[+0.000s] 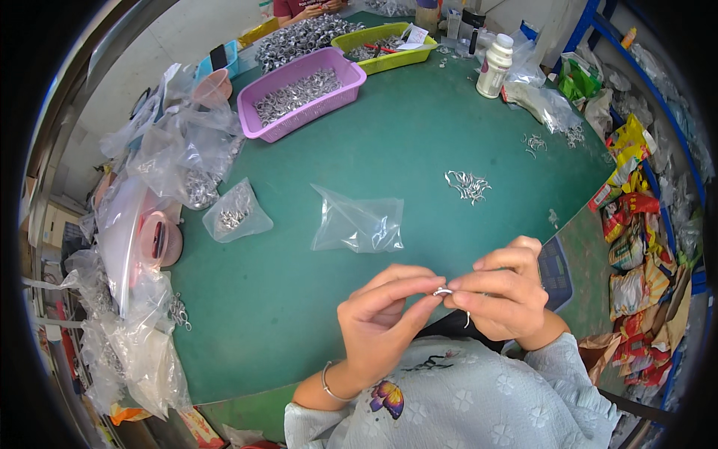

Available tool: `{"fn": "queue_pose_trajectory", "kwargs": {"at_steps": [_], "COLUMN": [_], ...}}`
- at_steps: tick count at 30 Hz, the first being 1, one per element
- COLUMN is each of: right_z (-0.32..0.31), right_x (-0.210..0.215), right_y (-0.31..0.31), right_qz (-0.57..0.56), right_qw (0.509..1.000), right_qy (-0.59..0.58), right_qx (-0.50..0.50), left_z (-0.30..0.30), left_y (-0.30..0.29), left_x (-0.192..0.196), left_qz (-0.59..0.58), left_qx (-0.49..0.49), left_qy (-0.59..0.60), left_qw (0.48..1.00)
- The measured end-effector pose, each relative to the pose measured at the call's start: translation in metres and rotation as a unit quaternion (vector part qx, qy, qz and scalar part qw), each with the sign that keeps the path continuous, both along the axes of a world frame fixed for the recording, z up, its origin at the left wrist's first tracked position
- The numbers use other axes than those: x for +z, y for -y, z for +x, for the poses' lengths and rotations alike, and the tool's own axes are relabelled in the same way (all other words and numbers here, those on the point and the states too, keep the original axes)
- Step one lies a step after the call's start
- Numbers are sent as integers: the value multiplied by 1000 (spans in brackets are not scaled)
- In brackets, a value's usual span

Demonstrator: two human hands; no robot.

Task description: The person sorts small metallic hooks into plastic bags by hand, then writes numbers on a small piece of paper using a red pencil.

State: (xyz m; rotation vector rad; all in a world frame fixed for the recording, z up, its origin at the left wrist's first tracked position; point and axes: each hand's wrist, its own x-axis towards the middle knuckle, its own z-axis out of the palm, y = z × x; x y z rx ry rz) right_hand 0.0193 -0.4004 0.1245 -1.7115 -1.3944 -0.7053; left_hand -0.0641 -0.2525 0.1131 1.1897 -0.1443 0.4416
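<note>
In front of my body, both hands meet over the near edge of the table. My left hand [387, 310] pinches one end of a small curved silver metal piece [443, 291] between thumb and fingertips. My right hand [502, 290] pinches the same piece from the other side. A second thin curved metal piece [467, 319] hangs below my right fingers. Beyond the hands lies a transparent plastic bag [359, 223], flat on the table. Farther right is a small pile of curved silver pieces [469, 187]. To the left sits a plastic bag with small metal parts [236, 214].
The green table [269, 314] carries a purple basket [250, 120] and a yellow-green basket [419, 55] of metal parts. A white bottle [494, 69] stands at the back right. Plastic bags [168, 153] crowd the left edge. Another person's hands [318, 10] show at the far side.
</note>
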Motion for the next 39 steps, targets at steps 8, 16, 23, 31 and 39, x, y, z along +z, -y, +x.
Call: {"fn": "queue_pose_trajectory", "kwargs": {"at_steps": [8,16,23,31,39], "right_z": [-1,-3,-4,37,133], "right_x": [-2,-4,-3,-71,-171], "right_y": [4,1,3,18,74], "right_qz": [9,44,32,115,152], "right_qw": [998,993,994,952,823], "right_qy": [66,106,103,-252,-471], "right_qx": [-3,-22,-18,-129,-280], "left_z": [-2,-3,-3,19,50], "left_y": [-2,-2,2,2,5], "left_x": [2,3,6,-41,-97], "left_qz": [8,6,-6,310,515], "left_qx": [-25,-38,-22,213,317], "left_qy": [19,38,8,-91,-168], "left_qw": [999,999,1000,922,778]}}
